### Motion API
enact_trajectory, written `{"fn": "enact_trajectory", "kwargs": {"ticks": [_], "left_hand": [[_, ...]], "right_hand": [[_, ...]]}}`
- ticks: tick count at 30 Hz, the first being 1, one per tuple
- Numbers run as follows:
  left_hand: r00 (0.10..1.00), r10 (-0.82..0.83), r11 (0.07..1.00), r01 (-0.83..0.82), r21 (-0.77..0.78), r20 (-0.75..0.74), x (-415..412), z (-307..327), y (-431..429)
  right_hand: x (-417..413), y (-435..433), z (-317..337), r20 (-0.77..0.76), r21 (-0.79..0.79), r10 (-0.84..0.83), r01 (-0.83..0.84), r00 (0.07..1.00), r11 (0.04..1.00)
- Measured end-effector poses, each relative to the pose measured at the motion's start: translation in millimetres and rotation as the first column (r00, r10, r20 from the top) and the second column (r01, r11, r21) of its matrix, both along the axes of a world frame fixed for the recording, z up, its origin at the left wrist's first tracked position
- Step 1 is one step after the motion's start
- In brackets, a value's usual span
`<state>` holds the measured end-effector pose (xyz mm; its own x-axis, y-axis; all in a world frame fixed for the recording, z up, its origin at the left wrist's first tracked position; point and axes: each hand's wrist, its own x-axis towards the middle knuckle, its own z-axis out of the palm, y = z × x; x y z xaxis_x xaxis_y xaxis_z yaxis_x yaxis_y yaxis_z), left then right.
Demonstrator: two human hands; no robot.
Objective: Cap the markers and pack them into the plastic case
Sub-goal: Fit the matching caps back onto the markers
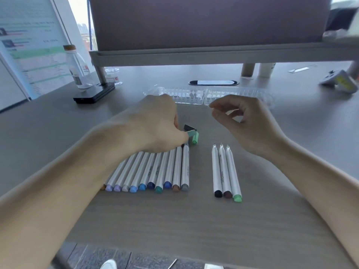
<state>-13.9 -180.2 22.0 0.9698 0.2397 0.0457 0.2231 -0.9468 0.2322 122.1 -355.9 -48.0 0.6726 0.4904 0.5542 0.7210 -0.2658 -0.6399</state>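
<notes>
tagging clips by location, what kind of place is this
Probably an office: a grey desk with a fabric divider panel standing on it, a cable port set in the desktop, and a window showing city buildings.

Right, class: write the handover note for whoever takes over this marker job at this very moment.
Left hand: over the far ends of the marker row, thumb against a green cap; whether it grips the cap is hidden. A black cap lies beside it.
Right hand: raised, loosely curled, holding nothing.
Three markers: apart on the right, tips bare.
Plastic case: open at the far side, no markers seen inside.
Done: nothing packed.
Left: capping, then packing.
</notes>
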Motion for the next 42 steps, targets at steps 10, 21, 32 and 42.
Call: {"fn": "enact_trajectory", "kwargs": {"ticks": [10, 21, 32, 42], "left_hand": [[0.987, 0.051, 0.992, -0.033, 0.118, -0.153, -2.0, 2.0, -35.2], [0.988, 0.047, 0.995, -0.033, 0.099, -0.146, 16.3, -11.6, -42.5], [0.993, 0.000, 0.998, 0.007, 0.062, -0.114, 17.5, -20.2, -28.8], [0.996, -0.036, 0.996, 0.042, 0.077, -0.085, 23.1, -27.9, -22.9]], "right_hand": [[2.0, -3.4, -0.4, -0.024, -0.015, 0.004, -0.004, 1.000, 1.000], [4.1, -2.3, -1.2, 0.005, -0.031, -0.001, 0.001, 1.000, 1.000], [5.5, -1.9, -3.1, 0.031, -0.064, -0.006, 0.008, 0.999, 0.998], [5.9, -2.1, -2.6, 0.020, -0.069, -0.013, 0.015, 1.000, 0.997]]}}
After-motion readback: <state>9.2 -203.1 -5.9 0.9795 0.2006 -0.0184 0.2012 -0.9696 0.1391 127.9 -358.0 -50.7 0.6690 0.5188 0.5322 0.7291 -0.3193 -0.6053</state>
